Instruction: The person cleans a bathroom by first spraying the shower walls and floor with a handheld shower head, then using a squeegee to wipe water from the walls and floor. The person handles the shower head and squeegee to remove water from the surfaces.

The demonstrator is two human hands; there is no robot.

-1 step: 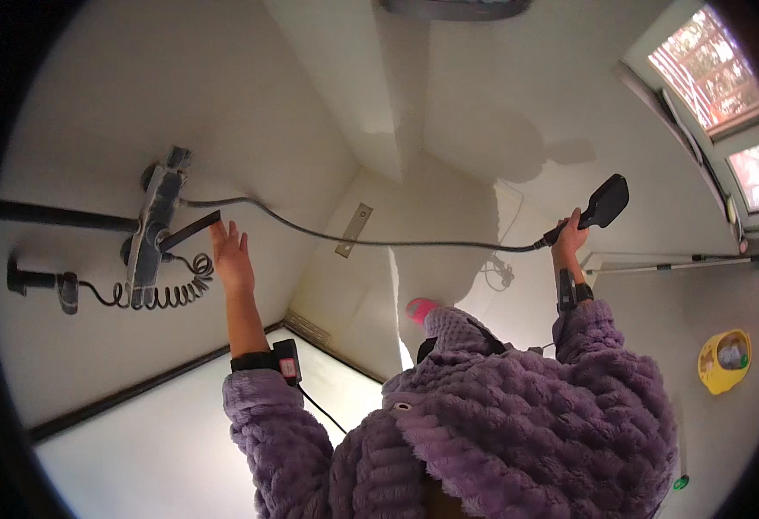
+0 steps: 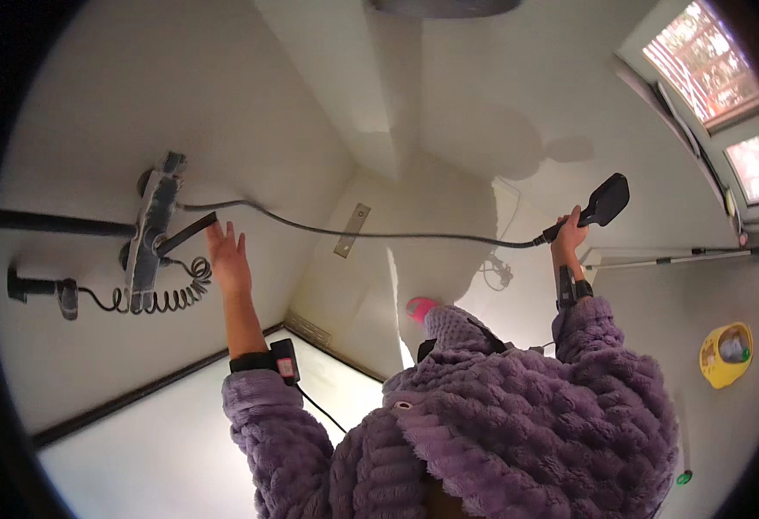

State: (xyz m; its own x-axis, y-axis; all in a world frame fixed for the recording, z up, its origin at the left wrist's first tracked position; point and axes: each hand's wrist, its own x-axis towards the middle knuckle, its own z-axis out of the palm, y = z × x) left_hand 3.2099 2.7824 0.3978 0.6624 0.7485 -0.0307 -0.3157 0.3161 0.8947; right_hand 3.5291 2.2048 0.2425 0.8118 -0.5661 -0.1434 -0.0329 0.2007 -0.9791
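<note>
My right hand (image 2: 569,235) is closed around the handle of a black handheld shower head (image 2: 609,200), held out to the right. A dark hose (image 2: 379,235) runs from that handle across to the wall-mounted shower mixer (image 2: 148,238) on the left. My left hand (image 2: 230,259) is raised beside the mixer, its fingers apart. Its fingertips are at the outer end of the mixer's dark spout (image 2: 188,233); whether they press on it, I cannot tell. Below the spout hangs a coiled black hose (image 2: 172,298), leading to a small spray head (image 2: 67,298) in a wall holder.
A dark horizontal bar (image 2: 64,222) meets the mixer from the left. A floor drain cover (image 2: 352,230) lies ahead, near a pink slipper (image 2: 419,309). On the right are a window (image 2: 706,65), a thin pole (image 2: 682,260) and a yellow basket (image 2: 725,355) on the wall.
The whole view has shifted very slightly. Both hands keep their places: the left by the spout's end, the right around the shower head's handle.
</note>
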